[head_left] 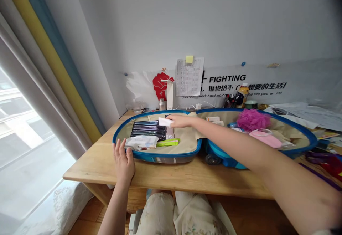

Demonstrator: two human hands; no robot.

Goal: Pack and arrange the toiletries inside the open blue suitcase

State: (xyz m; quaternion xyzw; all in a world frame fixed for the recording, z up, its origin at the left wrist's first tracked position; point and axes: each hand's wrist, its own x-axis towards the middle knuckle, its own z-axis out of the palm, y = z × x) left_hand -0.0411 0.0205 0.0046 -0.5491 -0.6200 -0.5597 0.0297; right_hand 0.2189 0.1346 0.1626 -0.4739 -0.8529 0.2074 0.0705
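An open blue suitcase (165,156) lies on the table, its two beige-lined halves side by side. Over the left half, my right hand (182,121) is closed on a small white box (165,122). Beneath that hand is a dark pack of long, slim items (146,129), possibly toothbrushes. A white soft packet (141,142) and a bright green slim packet (171,142) lie along the front of this half. My left hand (125,163) rests against the suitcase's front left rim with its fingers spread, holding nothing.
The right half holds a pink bath puff (253,119), a pink case (265,138) and a small box (212,119). Behind the suitcase stand a white lamp (170,96) and an orange-yellow bottle (242,95). Papers (291,113) cover the table's right end. A curtain (40,67) hangs at left.
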